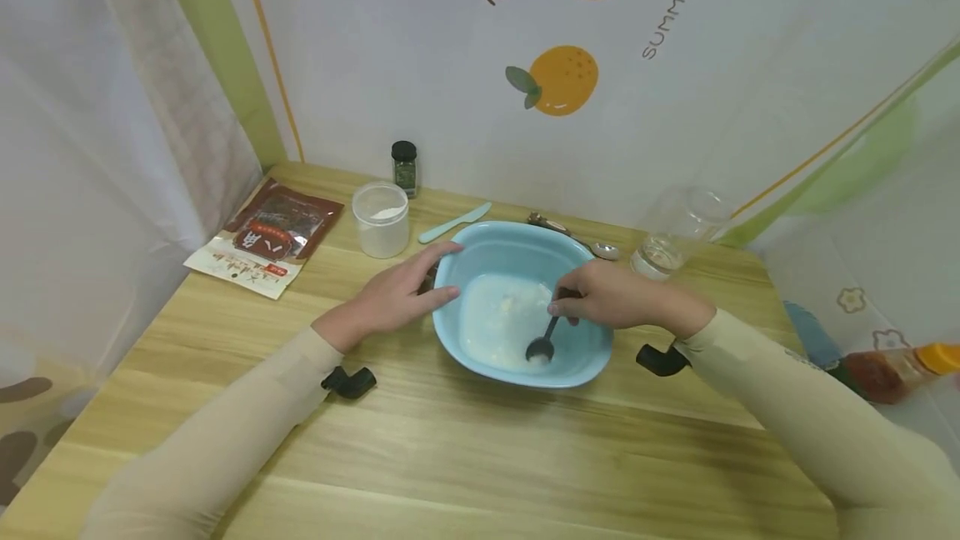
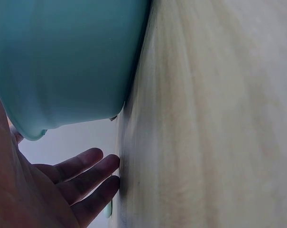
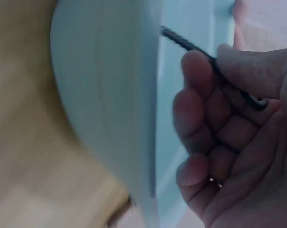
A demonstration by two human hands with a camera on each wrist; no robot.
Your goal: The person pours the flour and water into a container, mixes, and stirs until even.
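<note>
A light-blue plastic basin (image 1: 457, 332) stands on the wooden table with milky white liquid (image 1: 495, 315) and a few pale clumps in it. My left hand (image 1: 393, 294) rests at its left rim, thumb and index finger touching the edge. In the left wrist view the other fingers (image 2: 93, 183) are extended, apart from the wall of the basin (image 2: 72, 61). My right hand (image 1: 611, 294) pinches the handle of a small black spoon (image 1: 542, 348) between thumb and fingers. The bowl of the spoon dips into the liquid near the front; in the right wrist view it is hidden.
Behind the basin lie a light-blue spreader knife (image 1: 453, 223) and a metal spoon (image 1: 603, 251). A clear tub of white powder (image 1: 381, 223), a black-capped spice jar (image 1: 404, 169) and a brown packet (image 1: 277, 227) stand left. A clear container (image 1: 678, 232) is right, near a red-brown bottle (image 1: 888, 373).
</note>
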